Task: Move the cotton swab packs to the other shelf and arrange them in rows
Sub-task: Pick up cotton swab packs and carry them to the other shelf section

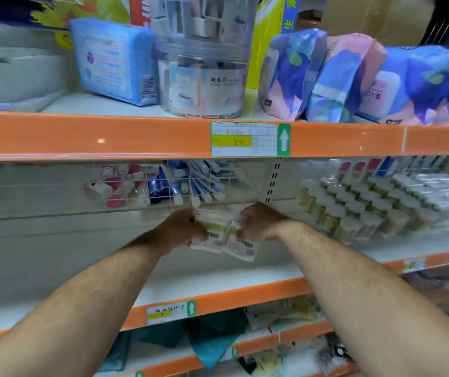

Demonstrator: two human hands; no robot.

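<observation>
Both hands are closed on a small bundle of cotton swab packs, held over the white middle shelf. The left hand grips its left end, the right hand its right end. Assessment: light, film-wrapped, likely slippery and easily crushed. Hold by the ends with even pressure so no pack slides out. Arranged rows stand well apart, to the right.
</observation>
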